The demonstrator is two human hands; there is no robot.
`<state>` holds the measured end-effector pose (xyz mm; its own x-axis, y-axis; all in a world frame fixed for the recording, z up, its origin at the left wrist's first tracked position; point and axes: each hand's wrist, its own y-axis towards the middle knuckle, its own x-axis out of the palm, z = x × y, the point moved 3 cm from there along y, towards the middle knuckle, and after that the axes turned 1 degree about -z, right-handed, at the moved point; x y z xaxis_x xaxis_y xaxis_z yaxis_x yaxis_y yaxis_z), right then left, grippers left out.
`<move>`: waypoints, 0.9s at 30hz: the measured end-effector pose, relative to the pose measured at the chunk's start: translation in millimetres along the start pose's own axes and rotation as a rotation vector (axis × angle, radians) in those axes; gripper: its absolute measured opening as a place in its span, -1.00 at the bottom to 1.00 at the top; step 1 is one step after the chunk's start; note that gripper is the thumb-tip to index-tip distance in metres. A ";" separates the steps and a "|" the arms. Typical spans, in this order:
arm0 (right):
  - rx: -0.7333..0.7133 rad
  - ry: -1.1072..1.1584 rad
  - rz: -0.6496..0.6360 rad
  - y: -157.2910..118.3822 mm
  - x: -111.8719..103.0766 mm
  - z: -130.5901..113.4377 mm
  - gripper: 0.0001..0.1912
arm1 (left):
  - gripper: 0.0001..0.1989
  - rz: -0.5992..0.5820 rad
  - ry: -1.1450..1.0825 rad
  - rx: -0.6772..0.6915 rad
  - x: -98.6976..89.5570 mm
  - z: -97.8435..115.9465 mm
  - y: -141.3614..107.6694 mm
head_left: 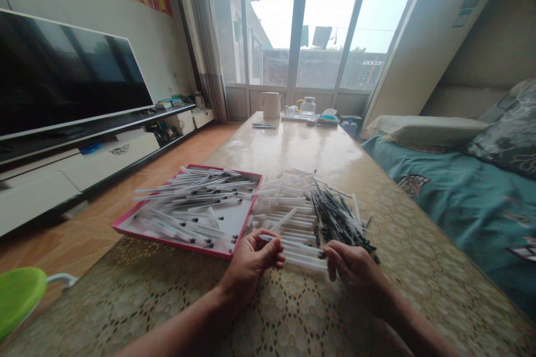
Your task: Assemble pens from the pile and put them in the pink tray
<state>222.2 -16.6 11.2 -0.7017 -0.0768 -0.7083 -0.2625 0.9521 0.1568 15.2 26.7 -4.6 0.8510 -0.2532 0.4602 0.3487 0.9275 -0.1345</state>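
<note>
Head view: both hands near table edge, working one slim pen point(299, 246) between them. Left hand point(255, 259): thumb and index finger pinched on the pen's left end, other fingers curled in. Right hand point(355, 273): fingertips drawn together at the dark right end of the same pen; can't tell if a separate small part sits in that grip. Pen is held slightly tilted, right end lower in frame, over the near side of a bunch of translucent tubes point(293, 218). Most tubes lie roughly side by side, a few crosswise on top. Just right of them, beyond the right hand: heap of thin dark sticks point(339, 215), black ends mostly toward the person. Left of the tubes, beyond the left hand: shallow tray point(167, 241) with pink rim, holding many translucent pens with black ends, loosely stacked, some poking over its left rim. Everything sits on a table with patterned cover point(288, 312). Far end of table: pale jug point(271, 107), glass pitcher point(307, 108) beside it, both upright. Left side of room: TV point(71, 72) above a low cabinet, green stool point(19, 293) near the table. Right: teal-covered couch point(419, 195). Big window point(326, 11) behind.
</note>
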 end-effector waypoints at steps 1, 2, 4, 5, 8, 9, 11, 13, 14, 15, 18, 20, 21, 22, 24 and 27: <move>-0.004 -0.001 -0.002 -0.2 0.5 0.3 -0.57 | -0.71 0.004 0.002 -0.002 0.1 0.2 -0.2; -0.001 0.000 0.000 -0.4 0.7 0.6 -0.61 | -0.71 0.008 0.006 -0.004 0.2 0.3 -0.4; 0.018 0.015 0.004 -0.7 0.8 0.7 -0.73 | -0.70 0.016 0.010 -0.004 -0.1 0.3 -0.6; 0.028 0.023 0.004 -0.7 0.8 0.6 -0.76 | -0.69 0.018 0.009 -0.004 -0.3 0.3 -0.5; 0.034 0.028 -0.010 0.0 1.1 0.7 -0.74 | -0.69 0.010 0.004 -0.001 -0.7 0.0 0.2; 0.027 0.021 -0.015 0.2 1.4 0.9 -0.70 | -0.69 0.008 0.004 -0.001 -0.7 0.0 0.4; 0.011 0.005 -0.011 0.5 1.6 1.1 -0.64 | -0.69 0.008 0.005 -0.003 -0.3 0.3 0.8; 0.018 0.009 -0.004 0.3 1.6 1.2 -0.69 | -0.69 0.015 0.005 -0.007 0.3 0.8 0.8; 0.028 0.021 -0.005 0.1 1.6 1.1 -0.74 | -0.69 0.021 0.004 -0.008 0.5 1.1 0.7; 0.037 0.036 -0.009 -0.2 1.6 0.9 -0.76 | -0.68 0.027 0.003 -0.009 0.6 1.3 0.5; 0.041 0.060 -0.021 -0.5 2.0 0.6 -0.71 | -0.67 0.028 -0.005 -0.009 0.5 0.9 0.5; 0.030 0.053 -0.019 -0.5 2.4 1.0 -0.64 | -0.67 0.019 -0.006 -0.009 0.1 0.2 0.7; 0.029 0.050 -0.011 -0.5 2.5 1.5 -0.63 | -0.67 0.019 -0.006 -0.010 -0.1 0.0 0.8; 0.031 0.051 -0.005 -0.5 2.7 2.1 -0.66 | -0.67 0.022 -0.005 -0.011 -0.4 -0.2 0.8; 0.037 0.063 -0.004 -0.6 3.4 2.9 -0.73 | -0.67 0.035 -0.002 -0.014 -0.9 -0.5 0.7; 0.033 0.068 -0.015 -0.6 4.3 2.8 -0.71 | -0.67 0.039 0.002 -0.013 -1.3 -0.9 0.8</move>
<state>221.2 -16.6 6.1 -0.7412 -0.1099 -0.6622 -0.2522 0.9598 0.1230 14.7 27.5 -6.1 0.8649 -0.2175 0.4525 0.3204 0.9330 -0.1640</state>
